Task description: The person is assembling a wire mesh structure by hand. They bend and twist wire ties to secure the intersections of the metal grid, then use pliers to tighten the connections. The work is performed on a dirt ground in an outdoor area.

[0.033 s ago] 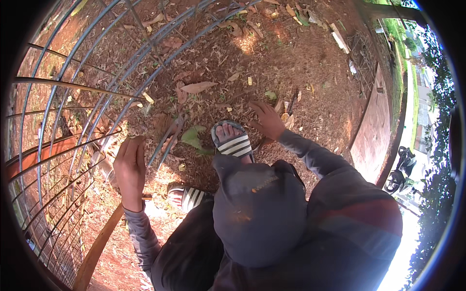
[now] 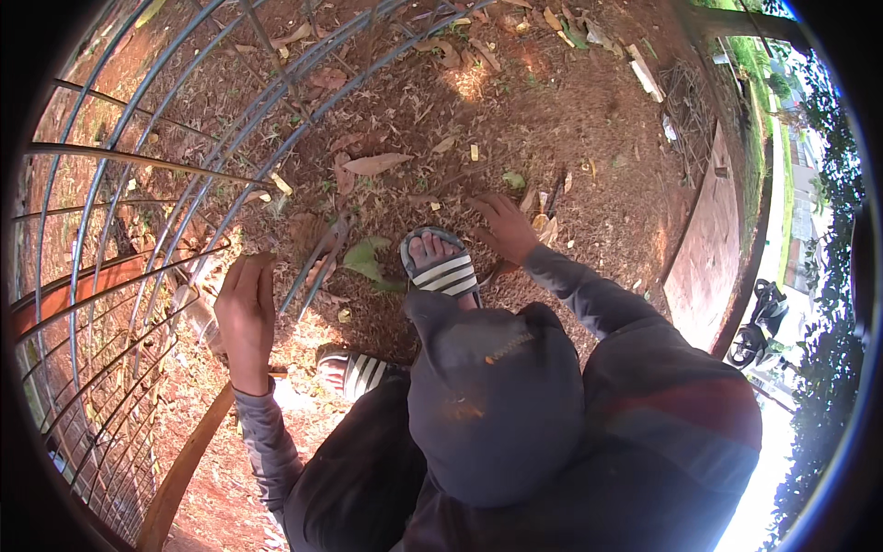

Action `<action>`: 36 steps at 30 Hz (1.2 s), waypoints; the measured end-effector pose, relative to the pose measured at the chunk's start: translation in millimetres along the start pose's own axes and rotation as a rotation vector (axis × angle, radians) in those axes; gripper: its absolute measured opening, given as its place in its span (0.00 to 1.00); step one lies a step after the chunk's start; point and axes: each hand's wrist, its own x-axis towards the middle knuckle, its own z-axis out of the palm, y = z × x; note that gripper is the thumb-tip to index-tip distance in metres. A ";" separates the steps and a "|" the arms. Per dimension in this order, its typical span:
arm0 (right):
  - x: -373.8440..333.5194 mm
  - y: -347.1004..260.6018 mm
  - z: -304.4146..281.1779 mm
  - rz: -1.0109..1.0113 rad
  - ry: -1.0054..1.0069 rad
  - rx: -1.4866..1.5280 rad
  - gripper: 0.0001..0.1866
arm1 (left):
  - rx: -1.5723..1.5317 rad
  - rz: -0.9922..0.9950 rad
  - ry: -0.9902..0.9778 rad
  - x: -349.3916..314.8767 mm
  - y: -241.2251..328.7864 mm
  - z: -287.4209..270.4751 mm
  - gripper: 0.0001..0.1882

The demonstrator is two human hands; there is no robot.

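At the left, my left hand is raised beside a cage-like panel of bent wire rods. Its fingers are pressed together near the rod ends, and whatever lies between them is hidden. My right hand is spread low over the soil, fingers apart and holding nothing, next to some dry leaves. Between the hands, a pincer-like tool with two blue-grey handles lies on the ground, a green leaf beside it.
My striped sandals stand on reddish soil. A dark, rounded, cap-like shape covers the lower middle. A curved wooden strip rises at lower left. To the right lie a flat board and, farther off, a motorbike.
The dark rounded shape has shifted slightly to the right. My right hand has edged a little left; my left hand stays almost where it was.
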 end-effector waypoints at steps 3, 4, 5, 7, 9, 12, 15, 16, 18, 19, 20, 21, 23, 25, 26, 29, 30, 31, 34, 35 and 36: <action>-4.2 22.9 16.1 -0.035 -0.145 -0.130 0.25 | 0.065 -0.035 -0.057 3.2 -23.9 5.3 0.06; -8.8 30.0 13.0 -0.045 -0.175 -0.117 0.24 | 0.161 0.001 -0.036 2.5 -28.3 5.4 0.07; -14.2 36.4 7.6 -0.051 -0.206 -0.108 0.22 | 0.250 0.038 -0.012 2.0 -32.5 7.4 0.08; -28.9 32.7 -12.6 -0.019 -0.201 0.019 0.19 | 0.294 0.036 0.041 3.4 -19.2 9.2 0.12; -21.0 -7.1 -51.0 -0.054 -0.119 0.202 0.16 | 0.213 0.101 0.020 3.5 11.9 7.3 0.15; 2.6 -89.4 -89.3 -0.158 -0.089 0.404 0.14 | 0.106 0.302 -0.127 9.7 80.6 15.2 0.20; 47.3 -132.7 -95.2 -0.373 -0.137 0.380 0.14 | -0.079 0.252 -0.253 -6.4 69.3 27.3 0.18; 58.4 -139.8 -96.4 -0.450 -0.160 0.349 0.14 | -0.147 0.203 -0.305 -17.4 57.9 24.1 0.17; 70.4 -129.6 -102.9 -0.431 -0.287 0.381 0.14 | -0.044 0.111 -0.265 -30.3 47.9 1.4 0.15; 70.1 -116.5 -112.3 -0.404 -0.351 0.333 0.13 | -0.004 0.077 -0.252 -37.1 41.3 -5.7 0.14; 70.5 -103.7 -123.9 -0.384 -0.417 0.286 0.13 | 0.060 0.088 -0.254 -48.6 28.0 -11.1 0.16; 70.5 -87.8 -131.7 -0.383 -0.413 0.227 0.13 | 0.127 0.100 -0.258 -61.9 13.1 -15.9 0.18; 74.0 -55.2 -141.9 -0.389 -0.408 0.115 0.12 | 0.157 -0.067 -0.375 -93.5 -3.5 -31.2 0.19; 85.0 -33.8 -149.7 -0.435 -0.473 0.068 0.13 | 0.189 -0.205 -0.430 -136.9 -23.4 -39.6 0.19; 90.2 -24.8 -153.0 -0.456 -0.507 0.047 0.13 | 0.223 -0.249 -0.415 -163.7 -33.8 -38.1 0.18; 106.8 -5.3 -173.1 -0.341 -0.579 -0.096 0.14 | 0.253 -0.321 -0.335 -242.2 -65.4 -45.5 0.15; 115.8 -5.1 -181.4 -0.324 -0.601 -0.062 0.14 | 0.248 -0.328 -0.288 -264.9 -73.7 -43.6 0.14; 122.6 -6.0 -191.2 -0.302 -0.622 -0.027 0.14 | 0.242 -0.330 -0.243 -286.0 -82.0 -41.9 0.13; 135.7 1.2 -201.6 -0.261 -0.634 -0.032 0.14 | 0.360 -0.451 -0.384 -282.7 -42.6 -55.3 0.11; 140.9 0.3 -202.7 -0.259 -0.627 -0.051 0.14 | 0.360 -0.462 -0.384 -293.1 -37.6 -54.5 0.11; 144.9 -2.0 -204.5 -0.311 -0.610 -0.117 0.13 | 0.359 -0.474 -0.383 -300.9 -34.3 -53.4 0.11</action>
